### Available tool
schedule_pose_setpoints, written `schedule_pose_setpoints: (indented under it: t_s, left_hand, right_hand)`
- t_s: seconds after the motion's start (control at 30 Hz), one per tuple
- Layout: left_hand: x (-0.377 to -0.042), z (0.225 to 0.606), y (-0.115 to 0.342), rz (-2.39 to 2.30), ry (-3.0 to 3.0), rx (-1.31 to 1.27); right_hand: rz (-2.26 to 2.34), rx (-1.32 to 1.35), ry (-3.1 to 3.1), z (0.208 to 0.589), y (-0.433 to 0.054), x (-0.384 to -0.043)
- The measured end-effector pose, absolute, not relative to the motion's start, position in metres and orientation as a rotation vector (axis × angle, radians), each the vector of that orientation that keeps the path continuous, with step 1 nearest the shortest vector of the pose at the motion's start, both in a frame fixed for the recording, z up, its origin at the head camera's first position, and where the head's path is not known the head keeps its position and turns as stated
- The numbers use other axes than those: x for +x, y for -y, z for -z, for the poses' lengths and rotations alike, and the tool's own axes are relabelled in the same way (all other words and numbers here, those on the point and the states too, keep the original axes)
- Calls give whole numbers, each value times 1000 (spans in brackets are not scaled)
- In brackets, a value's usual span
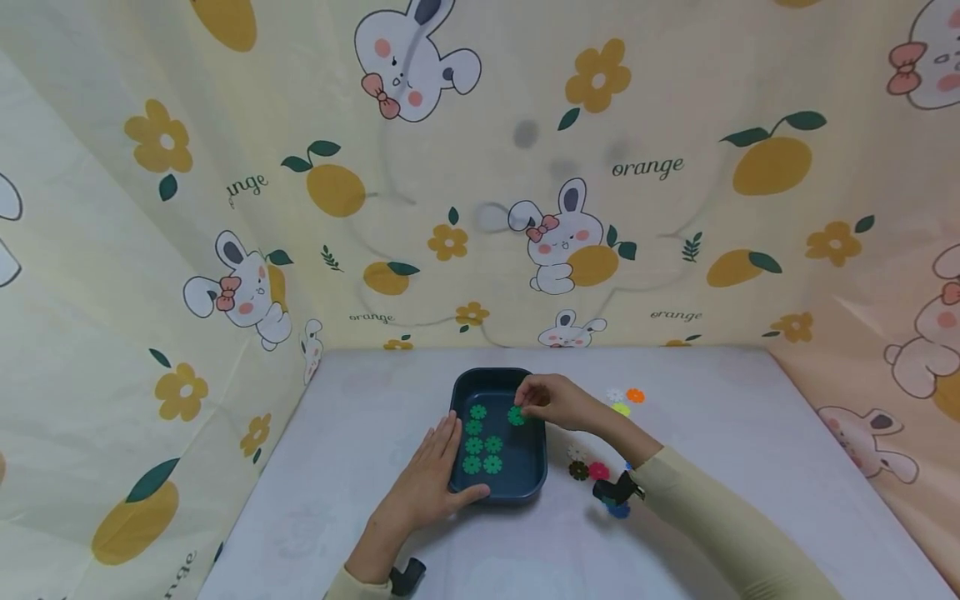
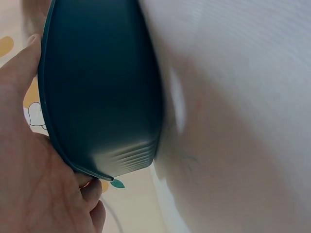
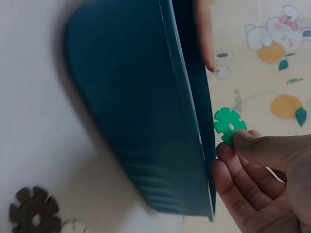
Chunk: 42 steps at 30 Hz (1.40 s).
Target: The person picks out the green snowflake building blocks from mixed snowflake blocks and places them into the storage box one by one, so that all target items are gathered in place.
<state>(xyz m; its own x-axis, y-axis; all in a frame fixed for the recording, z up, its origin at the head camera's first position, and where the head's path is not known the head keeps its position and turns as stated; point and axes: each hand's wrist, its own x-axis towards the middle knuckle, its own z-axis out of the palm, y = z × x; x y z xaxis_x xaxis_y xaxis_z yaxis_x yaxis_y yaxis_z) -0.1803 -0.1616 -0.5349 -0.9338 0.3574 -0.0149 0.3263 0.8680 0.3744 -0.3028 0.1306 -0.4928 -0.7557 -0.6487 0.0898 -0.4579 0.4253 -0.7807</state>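
Note:
A deep blue-green rectangular tray (image 1: 498,492) stands on the table, with several green snowflake discs (image 1: 473,445) lying mainly along its left half. My left hand (image 1: 423,477) rests along the tray's left rim, fingers straight and thumb spread over the near left corner. In the left wrist view, this hand (image 2: 36,160) is against the rim of the tray (image 2: 102,82). Over the tray's far right part, my right hand (image 1: 553,402) pinches one green snowflake disc (image 3: 230,125) between thumb and fingertips. In the right wrist view the disc is level with the rim, upright and fully visible.
Right of the tray lie loose discs: black (image 1: 578,471), pink (image 1: 598,471), blue (image 1: 618,510), orange (image 1: 635,396) and yellow (image 1: 621,409). The right forearm passes above the table between them. A printed curtain (image 1: 495,167) encloses the white table (image 1: 360,417) at the back and sides.

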Motion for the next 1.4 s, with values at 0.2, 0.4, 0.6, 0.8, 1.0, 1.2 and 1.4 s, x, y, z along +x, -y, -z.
schedule_pose_setpoints:
  t_s: [0.2,0.4,0.6,0.8,1.0,1.2,1.4]
  left_hand:
    - [-180,535,162,-574,-2952,546]
    - [-180,535,162,-573,-2948,555]
    - [-179,534,163,-571,-2942,552]
    - [-181,534,163,-582,-2938,567]
    - [-181,535,163,-568,-2948,555]
    - [-182,535,163,-575,-2949,555]
    - [-180,536,163,-602,-2942,568]
  right_hand:
    - [1124,-1002,-2463,500,-110,-320]
    - [962,-1060,-2492,506,-92,-334]
    - [834,-1096,-2488,510,-76,-339]
    - [760,-1050,-2499,515,-68,-339]
    - [742,-1010,-2511,514,-64,-339]
    - [728,-999,-2530,514,-65,-338]
    - [824,-1087,-2573,504,-79,-332]
